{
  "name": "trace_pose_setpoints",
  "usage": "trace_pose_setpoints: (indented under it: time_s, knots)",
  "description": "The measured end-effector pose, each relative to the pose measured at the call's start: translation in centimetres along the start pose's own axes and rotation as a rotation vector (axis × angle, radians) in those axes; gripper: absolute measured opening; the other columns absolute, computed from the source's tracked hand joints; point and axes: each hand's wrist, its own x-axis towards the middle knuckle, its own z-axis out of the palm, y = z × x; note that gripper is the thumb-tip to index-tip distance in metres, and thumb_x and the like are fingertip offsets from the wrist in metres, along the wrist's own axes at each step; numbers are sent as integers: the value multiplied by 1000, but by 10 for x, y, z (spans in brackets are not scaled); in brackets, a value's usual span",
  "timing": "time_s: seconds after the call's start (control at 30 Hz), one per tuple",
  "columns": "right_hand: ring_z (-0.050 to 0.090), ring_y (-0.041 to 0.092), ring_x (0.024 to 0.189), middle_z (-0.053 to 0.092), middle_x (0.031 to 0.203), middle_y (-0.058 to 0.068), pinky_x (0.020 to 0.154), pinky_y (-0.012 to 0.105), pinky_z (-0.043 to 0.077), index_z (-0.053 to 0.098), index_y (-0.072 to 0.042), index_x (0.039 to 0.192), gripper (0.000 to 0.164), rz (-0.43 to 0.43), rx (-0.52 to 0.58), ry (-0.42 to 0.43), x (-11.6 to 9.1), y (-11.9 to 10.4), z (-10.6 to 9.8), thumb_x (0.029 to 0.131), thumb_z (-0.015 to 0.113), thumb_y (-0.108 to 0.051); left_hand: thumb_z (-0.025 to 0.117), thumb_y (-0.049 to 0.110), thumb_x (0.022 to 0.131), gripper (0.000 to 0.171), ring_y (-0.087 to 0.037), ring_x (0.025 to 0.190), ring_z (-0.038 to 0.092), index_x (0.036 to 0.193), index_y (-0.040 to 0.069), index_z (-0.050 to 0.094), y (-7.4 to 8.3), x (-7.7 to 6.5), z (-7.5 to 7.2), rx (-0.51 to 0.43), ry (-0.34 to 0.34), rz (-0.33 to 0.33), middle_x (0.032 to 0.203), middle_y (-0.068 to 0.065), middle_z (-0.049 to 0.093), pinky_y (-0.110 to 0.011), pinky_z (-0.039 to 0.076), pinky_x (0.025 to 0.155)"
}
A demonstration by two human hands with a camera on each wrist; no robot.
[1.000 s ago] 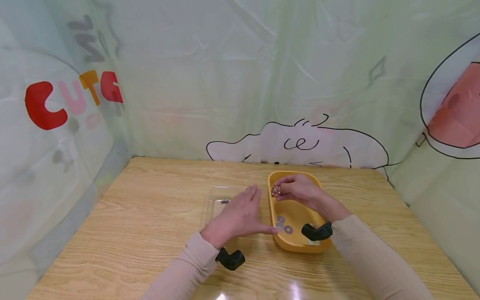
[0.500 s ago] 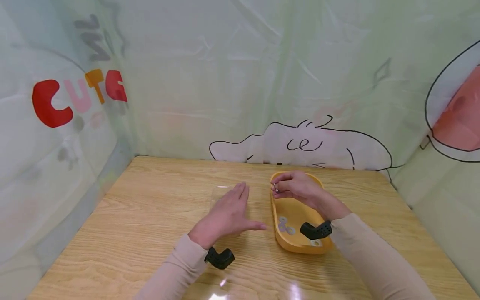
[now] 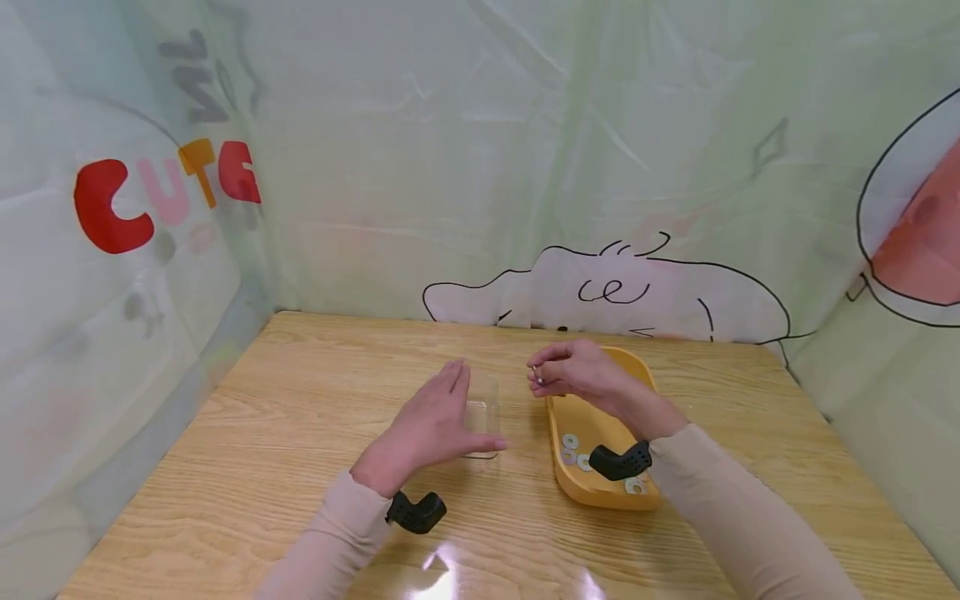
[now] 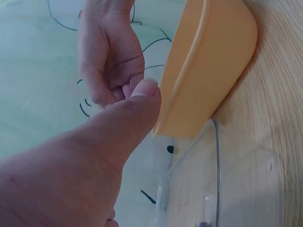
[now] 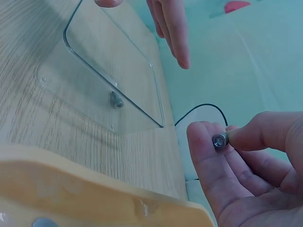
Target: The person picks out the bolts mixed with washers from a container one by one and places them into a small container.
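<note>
Pinching a small metal screw between thumb and fingertips, the right hand hangs over the left rim of an orange tray, its other fingers curled in behind the grip. I can see the screw's socketed end poking out from between the thumb and the fingers. Nearer the person than those pinching fingers, several flat washers lie on the tray floor, some by the left wall and others below the black wrist camera. Over to the left of the pinch, the left hand is held out flat, its long fingers straight and close together, the thumb spread well away from them and pointing toward the tray. Under that palm and thumb, partly hidden from above, sits a clear plastic box on the wooden table; whether the left fingers touch its wall, I cannot tell. Another piece of metal hardware lies inside the box, below the left thumb. Beyond both sets of fingertips hangs a pale curtain printed with a dozing cartoon animal.
</note>
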Motion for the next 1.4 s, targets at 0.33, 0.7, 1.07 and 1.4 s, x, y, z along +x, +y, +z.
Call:
trace_pose_setpoints:
  time_s: [0.33, 0.7, 1.07, 1.4]
  knots:
    - [71, 22, 89, 66, 97, 14, 93, 44, 56, 55, 13, 119, 26, 3, -4, 0, 7, 1, 12, 97, 56, 0, 64, 73, 79, 119, -32, 153, 17, 156, -3, 16, -18, -9, 1, -34, 2, -53, 165, -21, 14, -43, 21, 124]
    - [72, 27, 90, 64, 107, 27, 95, 49, 54, 54, 16, 120, 27, -17, -29, -52, 19, 3, 38, 97, 55, 2, 68, 69, 80, 117, -34, 153, 18, 155, -5, 18, -32, -15, 3, -60, 11, -84, 164, -22, 15, -45, 23, 123]
    - [72, 25, 90, 66, 110, 28, 93, 47, 55, 52, 15, 121, 28, -7, 25, -156, 30, 3, 63, 98, 54, 1, 69, 71, 78, 120, -36, 151, 21, 154, -7, 20, -40, -18, 9, -51, 17, -81, 162, -26, 17, -46, 26, 122]
    - [70, 20, 87, 62, 117, 33, 93, 44, 56, 52, 14, 123, 28, 19, 11, -205, 38, 3, 81, 98, 54, 0, 66, 72, 78, 119, -38, 150, 24, 154, -8, 21, -44, -18, 14, -25, 9, -59, 160, -29, 21, -47, 28, 121]
